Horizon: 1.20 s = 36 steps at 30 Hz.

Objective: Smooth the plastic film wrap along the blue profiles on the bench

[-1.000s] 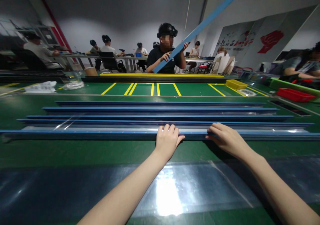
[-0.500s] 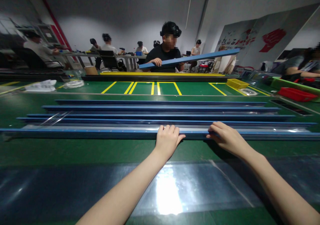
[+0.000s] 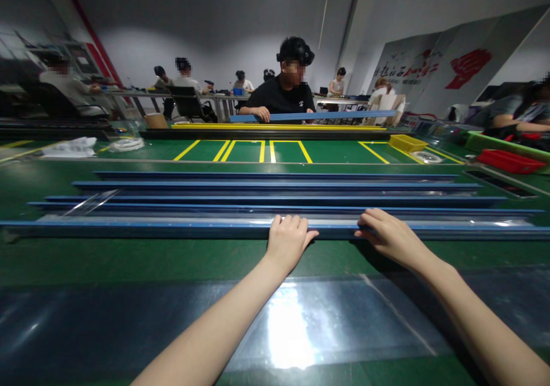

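Observation:
A long blue channel-shaped profile [image 3: 172, 231] lies across the green table, nearest to me, with a whitish strip along its inside. My left hand [image 3: 287, 239] grips its near wall, fingers over the top edge and thumb on the front side. To the right, my right hand [image 3: 389, 234] is closed on the same wall, its fingertips partly hidden. Several more blue profiles [image 3: 275, 186] lie parallel behind this one. Shiny clear film [image 3: 92, 201] stretches over them at the left.
A wide glossy transparent sheet [image 3: 129, 323] covers the table [image 3: 193, 260] under my forearms. Across the table, a co-worker [image 3: 279, 95] holds a long blue profile [image 3: 344, 115]. A yellow tray [image 3: 407, 143], a red tray [image 3: 511, 161] and a dark flat panel [image 3: 498, 183] are at the right.
The co-worker's blue profile has come down from a slant to nearly level. The clear film at the left has shifted slightly. My hands have stayed in place.

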{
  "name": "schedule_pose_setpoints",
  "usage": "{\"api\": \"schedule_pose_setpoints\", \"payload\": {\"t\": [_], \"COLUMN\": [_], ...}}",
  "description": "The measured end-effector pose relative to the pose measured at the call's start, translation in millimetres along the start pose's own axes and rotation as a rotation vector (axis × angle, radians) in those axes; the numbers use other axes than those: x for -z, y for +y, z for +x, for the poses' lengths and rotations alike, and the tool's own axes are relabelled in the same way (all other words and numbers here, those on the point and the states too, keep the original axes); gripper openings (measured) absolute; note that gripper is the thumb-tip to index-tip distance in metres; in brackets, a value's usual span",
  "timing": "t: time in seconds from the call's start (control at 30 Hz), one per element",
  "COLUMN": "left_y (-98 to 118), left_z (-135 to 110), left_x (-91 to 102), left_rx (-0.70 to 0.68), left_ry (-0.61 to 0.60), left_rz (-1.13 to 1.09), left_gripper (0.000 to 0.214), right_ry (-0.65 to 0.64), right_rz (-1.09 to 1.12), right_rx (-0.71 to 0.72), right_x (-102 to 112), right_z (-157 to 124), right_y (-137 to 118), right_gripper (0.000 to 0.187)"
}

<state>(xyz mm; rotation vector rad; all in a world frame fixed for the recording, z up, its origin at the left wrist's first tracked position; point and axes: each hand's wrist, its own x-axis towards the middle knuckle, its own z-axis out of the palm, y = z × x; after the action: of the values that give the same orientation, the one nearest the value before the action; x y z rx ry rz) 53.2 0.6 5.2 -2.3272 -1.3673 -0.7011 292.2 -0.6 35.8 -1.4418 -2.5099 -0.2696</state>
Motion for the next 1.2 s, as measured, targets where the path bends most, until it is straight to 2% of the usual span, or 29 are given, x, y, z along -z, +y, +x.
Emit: {"api": "schedule_pose_setpoints", "payload": {"t": [1.2], "left_y": [0.0], "left_z": [-0.8], "left_x": [-3.0], "left_rx": [-0.002], "left_ry": [0.007], "left_rz": [-0.065], "left_gripper": [0.026], "right_ry": [-0.026], "right_rz": [-0.008], "right_rx": [0.004], "right_x": [0.2], "right_z": [0.0], "right_y": [0.2], "right_gripper": [0.013]}}
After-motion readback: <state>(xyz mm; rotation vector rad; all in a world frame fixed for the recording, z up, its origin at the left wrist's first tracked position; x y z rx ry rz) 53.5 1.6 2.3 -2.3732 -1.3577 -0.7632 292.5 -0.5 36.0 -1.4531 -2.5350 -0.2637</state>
